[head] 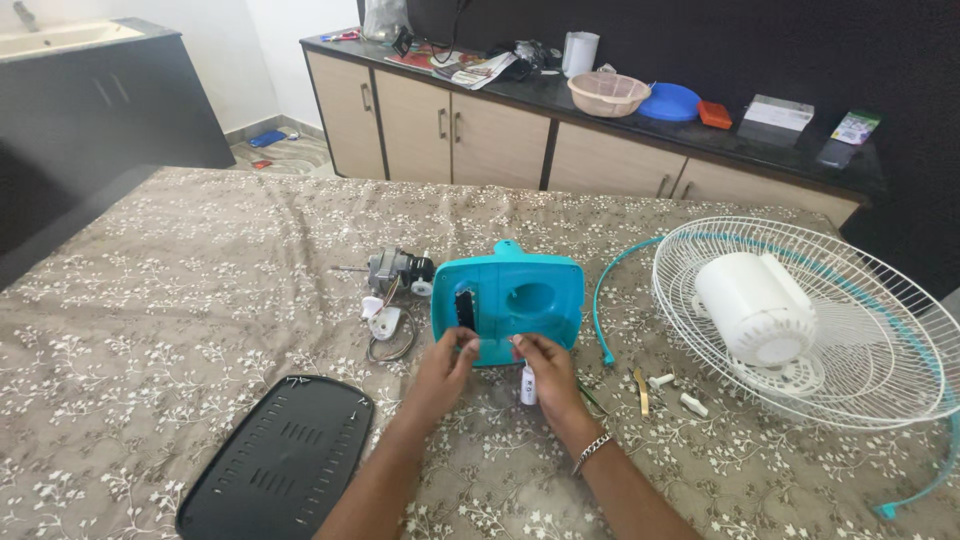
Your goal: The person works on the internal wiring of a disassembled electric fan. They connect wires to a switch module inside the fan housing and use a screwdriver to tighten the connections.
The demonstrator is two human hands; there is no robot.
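A turquoise fan base housing (510,298) lies on the table with a dark switch block in its left part. My left hand (445,368) touches the housing's lower left edge, its fingers pinched at something small that I cannot make out. My right hand (545,372) rests at the lower middle edge, fingers curled over a small white cylinder (528,385) that stands on the cloth. A bracelet sits on my right wrist. A grey fan motor (398,269) with wires and a white connector (384,322) lies just left of the housing.
A black perforated cover (280,460) lies at the front left. A white wire fan guard (800,320) with a white motor cover stands at the right, with a turquoise rim ring (603,300) beside it. Small screws and pegs (665,388) lie near my right hand. A cluttered counter (640,130) runs behind.
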